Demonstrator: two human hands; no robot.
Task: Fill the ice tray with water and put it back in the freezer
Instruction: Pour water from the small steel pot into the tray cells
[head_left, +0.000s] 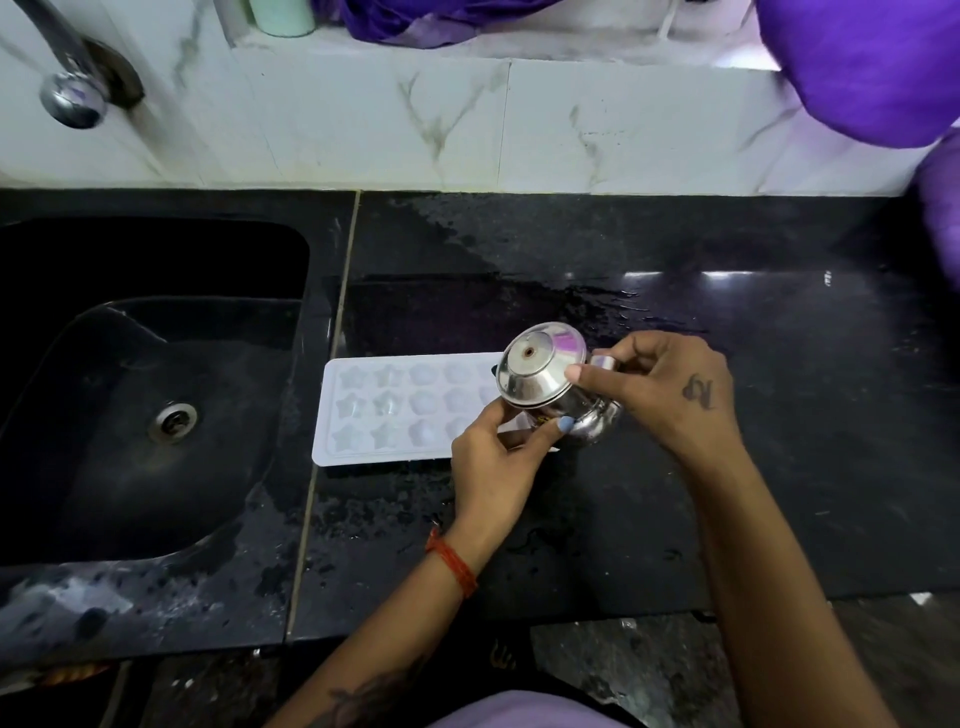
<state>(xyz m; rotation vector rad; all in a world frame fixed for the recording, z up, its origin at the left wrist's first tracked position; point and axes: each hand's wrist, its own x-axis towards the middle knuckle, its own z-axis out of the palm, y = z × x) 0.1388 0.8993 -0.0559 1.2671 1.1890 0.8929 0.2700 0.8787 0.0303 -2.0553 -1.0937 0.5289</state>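
A white ice tray with star and flower shaped cells lies flat on the wet black counter, just right of the sink. Over its right end a small steel pot is tipped on its side, base facing me. My right hand grips the pot's handle, thumb against the pot's side. My left hand pinches the pot's lower rim from below. The tray's right end is hidden behind the pot and hands. Whether water is flowing cannot be told.
A black sink with a metal drain sits at the left. A chrome tap sticks out from the marble wall above it. Purple cloth hangs at the top right. Water is splashed over the counter.
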